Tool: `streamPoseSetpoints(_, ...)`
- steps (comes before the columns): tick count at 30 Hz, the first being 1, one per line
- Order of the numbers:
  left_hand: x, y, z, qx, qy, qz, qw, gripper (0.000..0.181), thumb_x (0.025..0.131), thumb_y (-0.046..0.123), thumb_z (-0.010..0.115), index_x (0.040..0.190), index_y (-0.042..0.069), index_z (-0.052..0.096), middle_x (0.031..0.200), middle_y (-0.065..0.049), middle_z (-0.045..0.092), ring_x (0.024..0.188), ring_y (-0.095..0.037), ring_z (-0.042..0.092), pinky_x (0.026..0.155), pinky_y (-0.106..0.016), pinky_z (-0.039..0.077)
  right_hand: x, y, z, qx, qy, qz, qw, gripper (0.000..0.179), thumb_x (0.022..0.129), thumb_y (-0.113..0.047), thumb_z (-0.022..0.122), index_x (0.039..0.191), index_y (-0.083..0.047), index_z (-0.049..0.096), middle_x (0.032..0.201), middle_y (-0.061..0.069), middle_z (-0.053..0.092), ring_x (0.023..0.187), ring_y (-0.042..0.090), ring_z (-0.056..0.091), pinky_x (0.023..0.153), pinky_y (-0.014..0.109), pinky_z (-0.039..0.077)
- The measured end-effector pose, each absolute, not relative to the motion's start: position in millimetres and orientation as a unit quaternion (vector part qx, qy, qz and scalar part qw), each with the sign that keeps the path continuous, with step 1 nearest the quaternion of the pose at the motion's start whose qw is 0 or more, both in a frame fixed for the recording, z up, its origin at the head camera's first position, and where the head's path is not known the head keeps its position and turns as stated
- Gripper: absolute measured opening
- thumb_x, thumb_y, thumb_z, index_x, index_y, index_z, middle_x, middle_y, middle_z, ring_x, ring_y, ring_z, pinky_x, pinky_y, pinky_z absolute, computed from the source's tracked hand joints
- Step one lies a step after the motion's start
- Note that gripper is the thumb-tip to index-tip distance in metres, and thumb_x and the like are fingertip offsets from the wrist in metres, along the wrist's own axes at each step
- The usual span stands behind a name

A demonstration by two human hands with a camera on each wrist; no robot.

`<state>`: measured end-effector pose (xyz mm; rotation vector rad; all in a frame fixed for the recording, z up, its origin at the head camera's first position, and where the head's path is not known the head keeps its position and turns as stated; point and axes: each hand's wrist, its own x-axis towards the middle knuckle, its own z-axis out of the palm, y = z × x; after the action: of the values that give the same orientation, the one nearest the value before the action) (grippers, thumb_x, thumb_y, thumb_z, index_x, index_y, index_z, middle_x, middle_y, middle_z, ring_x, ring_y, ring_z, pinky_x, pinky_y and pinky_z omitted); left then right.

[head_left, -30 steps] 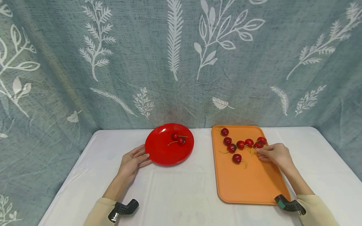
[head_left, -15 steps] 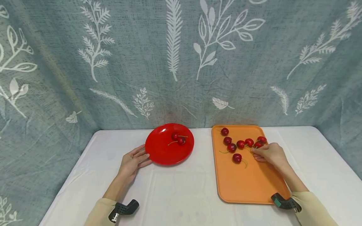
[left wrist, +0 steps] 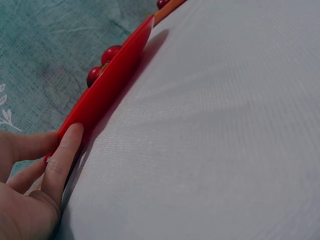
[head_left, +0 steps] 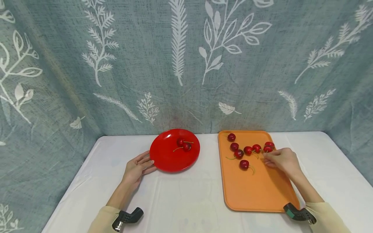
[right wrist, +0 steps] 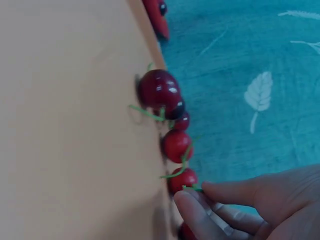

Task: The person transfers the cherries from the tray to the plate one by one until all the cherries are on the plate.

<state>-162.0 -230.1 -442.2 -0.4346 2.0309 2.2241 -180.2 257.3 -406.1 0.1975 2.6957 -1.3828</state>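
Note:
My left hand (head_left: pixel 137 168) holds the near left rim of a round red plate (head_left: pixel 163 158). In the left wrist view, its thumb and fingers (left wrist: pixel 60 162) lie about that rim. Two stemmed cherries (head_left: pixel 186 146) rest on the plate. Over the right side of an orange tray (head_left: pixel 256 191), my right hand (head_left: pixel 282 159) pinches a green cherry stem (right wrist: pixel 192 188) between thumb and forefinger. The cherry (head_left: pixel 267 149) nearest those fingertips sits close to another cherry (head_left: pixel 269 144) by the tray's right edge.
Several more dark red cherries, among them one nearer me (head_left: pixel 244 164), lie in the upper part of the tray. A white cloth (head_left: pixel 186 200) covers the table. Behind it hangs a blue-green curtain (head_left: pixel 145 64) with white leaf prints.
My right hand shifted slightly left, then came back right, and the cherry by its fingertips moved a little right. My left hand and the plate have stayed put.

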Motion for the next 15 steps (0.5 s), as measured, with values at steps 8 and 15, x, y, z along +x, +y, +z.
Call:
streamPoseSetpoints(8,-162.3,-231.7,-442.0,-0.141,0.667,0.729,0.050,0.058,0.096,-0.001,0.056,0.150,0.000,0.033,0.143,-0.026,0.047,0.093,-0.015,0.071,0.082,-0.031,0.058,-175.2,250.4,-391.0,0.047,0.895,-0.442,0.036,0.034,0.095,-0.017,0.064,0.103,0.015,0.069,0.082,0.014,0.074,0.070,0.016,0.073,0.062,0.026,0.060)
streamPoseSetpoints(15,-162.0,-231.2,-441.9,-0.140,0.670,0.728,0.050,0.058,0.097,-0.002,0.056,0.150,-0.001,0.033,0.143,-0.026,0.046,0.093,-0.014,0.071,0.082,-0.030,0.058,-178.2,234.9,-387.5,0.026,0.870,-0.491,0.041,0.031,0.094,-0.010,0.065,0.108,0.017,0.066,0.087,0.016,0.074,0.073,0.012,0.072,0.067,0.028,0.061)
